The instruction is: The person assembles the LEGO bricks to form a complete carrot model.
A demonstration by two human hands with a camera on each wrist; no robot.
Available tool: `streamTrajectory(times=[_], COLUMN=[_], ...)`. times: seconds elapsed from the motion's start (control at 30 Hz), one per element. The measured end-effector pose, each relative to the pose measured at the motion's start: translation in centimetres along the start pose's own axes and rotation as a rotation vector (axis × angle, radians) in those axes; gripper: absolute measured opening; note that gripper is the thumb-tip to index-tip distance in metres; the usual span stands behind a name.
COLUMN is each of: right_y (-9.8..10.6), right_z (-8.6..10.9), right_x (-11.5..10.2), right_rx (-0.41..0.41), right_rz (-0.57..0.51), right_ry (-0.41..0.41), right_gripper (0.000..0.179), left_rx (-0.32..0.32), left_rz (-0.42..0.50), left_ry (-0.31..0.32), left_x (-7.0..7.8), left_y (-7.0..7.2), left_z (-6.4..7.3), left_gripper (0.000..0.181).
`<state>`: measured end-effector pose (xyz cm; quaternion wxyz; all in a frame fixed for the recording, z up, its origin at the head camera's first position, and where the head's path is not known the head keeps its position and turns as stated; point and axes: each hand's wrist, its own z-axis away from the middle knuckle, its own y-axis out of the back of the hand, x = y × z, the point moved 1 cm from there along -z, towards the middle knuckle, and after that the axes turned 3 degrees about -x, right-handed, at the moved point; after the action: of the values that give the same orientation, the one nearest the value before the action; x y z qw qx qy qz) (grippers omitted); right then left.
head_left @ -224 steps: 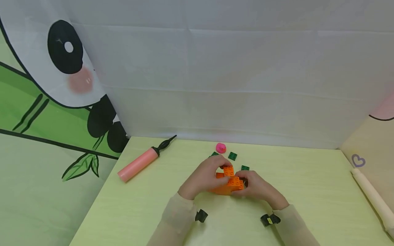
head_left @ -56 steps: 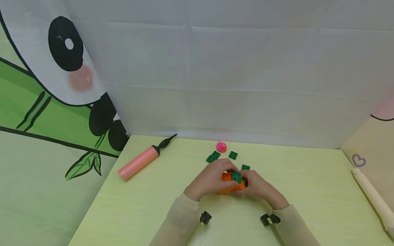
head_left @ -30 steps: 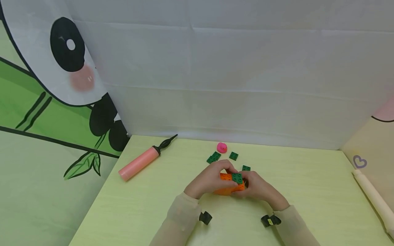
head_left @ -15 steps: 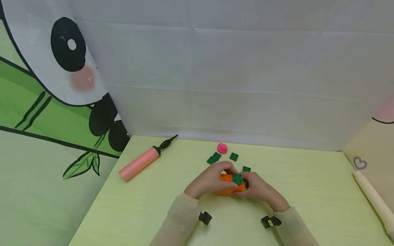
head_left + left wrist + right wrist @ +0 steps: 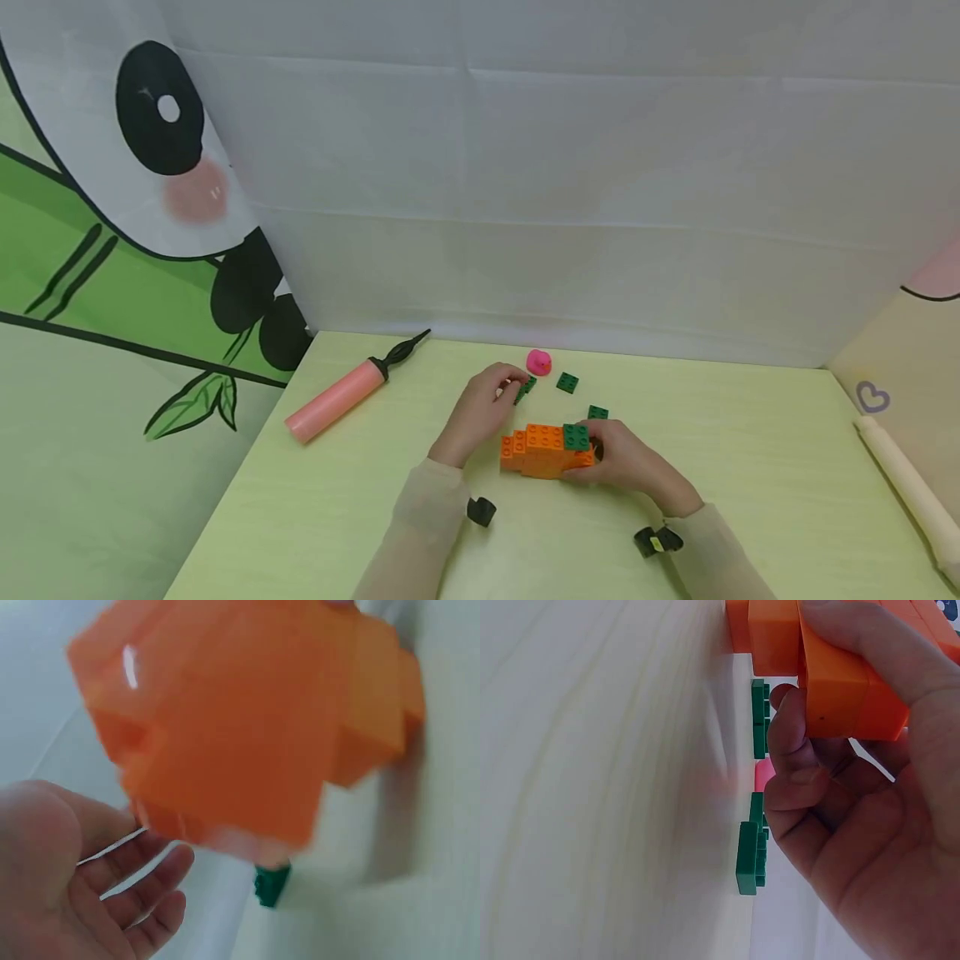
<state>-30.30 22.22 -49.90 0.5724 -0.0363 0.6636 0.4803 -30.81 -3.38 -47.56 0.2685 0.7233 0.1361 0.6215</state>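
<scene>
An orange toy-brick build [image 5: 543, 450] with stepped ends stands on the table, a green brick [image 5: 576, 437] fixed on its right top. My right hand [image 5: 626, 458] grips its right end; in the right wrist view the thumb [image 5: 862, 634] lies along the orange bricks. My left hand [image 5: 478, 408] is off the build, its fingertips right at the loose green bricks [image 5: 527, 388] behind it and partly covering them. In the left wrist view the left fingers [image 5: 161, 889] are loosely bent, and the orange build fills the foreground.
A pink toy duck [image 5: 538, 362] sits near the back edge. Single green bricks lie right of it [image 5: 567, 382] and behind my right hand [image 5: 597, 412]. A pink hand pump [image 5: 337, 400] with a black nozzle lies at left. A cream roll [image 5: 907, 492] lies along the right side.
A green brick has come onto the build's right top since the earliest frame. My left hand has let go of the build and moved back and left to the loose green bricks; the right hand keeps its grip.
</scene>
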Motion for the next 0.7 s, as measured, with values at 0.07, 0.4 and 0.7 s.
streamTrajectory(times=[0.07,0.4,0.7], right_y=[0.0,-0.2,0.0], right_z=[0.0,-0.1,0.0], right_x=[0.0,0.0,0.1], right_rx=[0.002,-0.005,-0.005], right_rz=[0.007,-0.01,-0.014], right_ry=[-0.001,0.019,-0.008], right_gripper=[0.042,0.041,0.043], left_rx=[0.038,0.028,0.022], left_rz=[-0.103,-0.338,-0.365], left_ry=[0.049,0.185,0.256], left_x=[-0.7,-2.4,-3.3], left_y=[-0.2,-1.4,-2.1], left_z=[-0.4,-2.0,-3.8], left_gripper=[0.02,0.039,0.036])
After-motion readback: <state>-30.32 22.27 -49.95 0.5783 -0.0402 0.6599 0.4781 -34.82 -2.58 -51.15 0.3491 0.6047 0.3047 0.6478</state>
